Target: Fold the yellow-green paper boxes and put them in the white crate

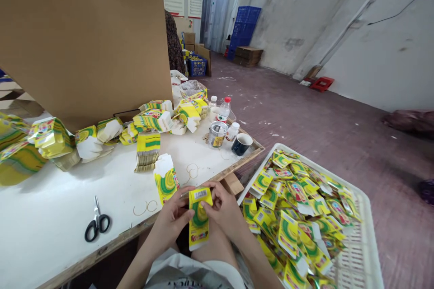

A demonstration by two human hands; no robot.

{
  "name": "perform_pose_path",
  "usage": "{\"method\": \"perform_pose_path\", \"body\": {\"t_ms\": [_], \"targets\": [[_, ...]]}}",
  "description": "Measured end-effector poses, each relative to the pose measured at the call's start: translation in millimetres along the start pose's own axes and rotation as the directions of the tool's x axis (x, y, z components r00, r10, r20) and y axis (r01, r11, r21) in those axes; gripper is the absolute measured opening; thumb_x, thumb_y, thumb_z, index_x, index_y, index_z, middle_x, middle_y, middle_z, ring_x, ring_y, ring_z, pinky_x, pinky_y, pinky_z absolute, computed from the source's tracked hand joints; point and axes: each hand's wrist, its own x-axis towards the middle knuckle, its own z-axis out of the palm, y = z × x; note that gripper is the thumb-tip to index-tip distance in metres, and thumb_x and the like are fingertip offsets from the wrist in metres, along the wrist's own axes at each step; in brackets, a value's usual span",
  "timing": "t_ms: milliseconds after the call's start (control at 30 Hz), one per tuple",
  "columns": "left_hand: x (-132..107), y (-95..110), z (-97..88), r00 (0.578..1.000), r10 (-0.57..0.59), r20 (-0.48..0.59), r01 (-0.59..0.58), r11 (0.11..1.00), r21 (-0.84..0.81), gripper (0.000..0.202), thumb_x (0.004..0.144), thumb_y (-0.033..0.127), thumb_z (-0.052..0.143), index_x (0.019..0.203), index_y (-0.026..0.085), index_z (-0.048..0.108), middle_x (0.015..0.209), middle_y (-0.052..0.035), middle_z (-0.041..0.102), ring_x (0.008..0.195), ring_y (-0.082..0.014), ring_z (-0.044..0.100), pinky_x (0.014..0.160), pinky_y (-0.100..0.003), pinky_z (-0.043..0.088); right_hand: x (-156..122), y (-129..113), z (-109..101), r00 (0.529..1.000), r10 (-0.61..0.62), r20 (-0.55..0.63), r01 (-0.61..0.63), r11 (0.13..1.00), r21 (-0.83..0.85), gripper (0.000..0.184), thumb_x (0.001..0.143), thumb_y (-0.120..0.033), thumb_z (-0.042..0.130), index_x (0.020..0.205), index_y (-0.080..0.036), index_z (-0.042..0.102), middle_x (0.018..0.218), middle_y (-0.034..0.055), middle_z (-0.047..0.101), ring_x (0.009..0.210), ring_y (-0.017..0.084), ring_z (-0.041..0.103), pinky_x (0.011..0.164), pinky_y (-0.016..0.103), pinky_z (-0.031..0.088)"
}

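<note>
Between my two hands, just off the table's front edge, is a small yellow and green printed carton (199, 222), its barcode end upward. My left hand (174, 214) pinches its left side with thumb and fingers. On the opposite side, my right hand (222, 207) grips it near the top, thumb on the printed face. Behind my left hand, a flat carton blank (166, 177) with white flaps lies on the table. A stack of folded carton blanks (148, 151) stands beyond it.
Black-handled scissors (97, 221) and rubber bands (145, 207) lie on the white table (115, 189). A dark mug (242, 144), a glass jar (217, 134) and bottles stand near its right corner. A white crate (368, 216) of cartons sits at right. A cardboard sheet (91, 45) rises behind.
</note>
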Motion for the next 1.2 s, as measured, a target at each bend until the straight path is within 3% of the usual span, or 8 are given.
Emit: {"method": "perform_pose_path", "body": {"t_ms": [200, 433, 567, 700, 867, 1000, 1133, 1200], "targets": [[-0.5, -0.6, -0.4, 0.999, -0.011, -0.031, 0.011, 1.0, -0.002, 0.044, 0.081, 0.025, 0.072, 0.122, 0.021, 0.055, 0.1, -0.0093, 0.076, 0.091, -0.0231, 0.071, 0.077, -0.03, 0.053, -0.9, 2.6, 2.5, 0.999, 0.025, 0.041, -0.024, 1.0, -0.017, 0.031, 0.075, -0.016, 0.064, 0.105, -0.021, 0.06, 0.053, -0.0109, 0.039, 0.05, 0.012, 0.041, 0.052, 0.023, 0.034], [2.1, 1.9, 9.0, 1.0, -0.024, -0.019, 0.023, 0.999, -0.047, 0.043, 0.076, 0.026, 0.077, 0.114, 0.02, 0.058, 0.096, -0.0077, 0.077, 0.078, -0.0213, 0.073, 0.069, -0.028, 0.055, 1.8, 12.2, -3.3, 0.998, -0.015, -0.064, 0.03, 0.969, 0.245, 0.024, 0.08, -0.042, 0.069, 0.085, -0.019, 0.071, 0.083, 0.005, 0.068, 0.075, 0.019, 0.061, 0.069, 0.029, 0.048], [4.3, 1.9, 21.3, 0.999, 0.03, -0.012, -0.029, 0.999, 0.027, 0.038, 0.079, 0.029, 0.074, 0.113, 0.02, 0.061, 0.101, -0.0082, 0.077, 0.089, -0.0233, 0.072, 0.075, -0.03, 0.056, -0.2, 13.6, 0.3, 0.995, 0.036, -0.095, -0.001, 0.941, 0.34, 0.026, 0.073, -0.043, 0.076, 0.08, -0.018, 0.071, 0.076, 0.0046, 0.069, 0.072, 0.021, 0.063, 0.067, 0.031, 0.049], [7.3, -1.9, 14.9, 0.988, 0.142, -0.058, -0.119, 0.948, 0.294, 0.029, 0.09, 0.037, 0.057, 0.111, 0.02, 0.067, 0.113, -0.0116, 0.074, 0.104, -0.027, 0.069, 0.087, -0.037, 0.055, -11.8, 12.0, -28.9, 0.991, -0.033, -0.133, 0.045, 0.995, 0.088, 0.024, 0.078, -0.044, 0.069, 0.077, -0.02, 0.073, 0.077, 0.0064, 0.069, 0.072, 0.022, 0.063, 0.067, 0.033, 0.049], [13.2, -24.9, -29.8, 0.892, 0.349, -0.286, 0.012, 0.616, 0.788, 0.052, 0.085, 0.034, 0.061, 0.135, 0.02, 0.053, 0.144, -0.016, 0.052, 0.141, -0.0345, 0.038, 0.117, -0.057, 0.022, -24.0, 23.3, -85.5, 0.912, -0.13, -0.39, -0.059, 0.897, -0.437, 0.021, 0.072, -0.043, 0.069, 0.077, -0.023, 0.074, 0.086, 0.0101, 0.069, 0.089, 0.032, 0.061, 0.088, 0.049, 0.042], [17.4, -48.8, -44.9, 0.936, 0.291, -0.2, 0.023, 0.514, 0.857, 0.053, 0.09, 0.032, 0.054, 0.141, 0.021, 0.044, 0.141, -0.0153, 0.056, 0.138, -0.031, 0.042, 0.119, -0.059, 0.004, -1.4, 39.8, -38.0, 0.973, 0.027, -0.227, -0.056, 0.991, -0.124, 0.018, 0.076, -0.039, 0.067, 0.083, -0.024, 0.074, 0.088, 0.0082, 0.073, 0.088, 0.029, 0.064, 0.087, 0.044, 0.046], [16.2, -54.5, -39.1, 0.942, 0.303, -0.148, -0.058, 0.578, 0.814, 0.056, 0.088, 0.03, 0.057, 0.141, 0.022, 0.045, 0.144, -0.0135, 0.054, 0.142, -0.0295, 0.037, 0.12, -0.056, 0.011, 34.7, 56.2, 50.5, 0.976, 0.142, -0.167, -0.116, 0.981, 0.157, 0.018, 0.069, -0.031, 0.07, 0.085, -0.022, 0.071, 0.077, 0.0057, 0.075, 0.073, 0.026, 0.068, 0.074, 0.039, 0.051], [13.1, -49.4, -39.0, 0.932, 0.305, -0.194, -0.052, 0.645, 0.762, 0.055, 0.086, 0.029, 0.06, 0.139, 0.023, 0.048, 0.144, -0.0124, 0.054, 0.141, -0.0295, 0.039, 0.12, -0.054, 0.017, 45.2, 60.7, 73.2, 0.976, 0.157, -0.149, -0.118, 0.963, 0.24, 0.021, 0.066, -0.031, 0.072, 0.084, -0.021, 0.068, 0.067, 0.0027, 0.071, 0.066, 0.024, 0.066, 0.066, 0.036, 0.052]]}}
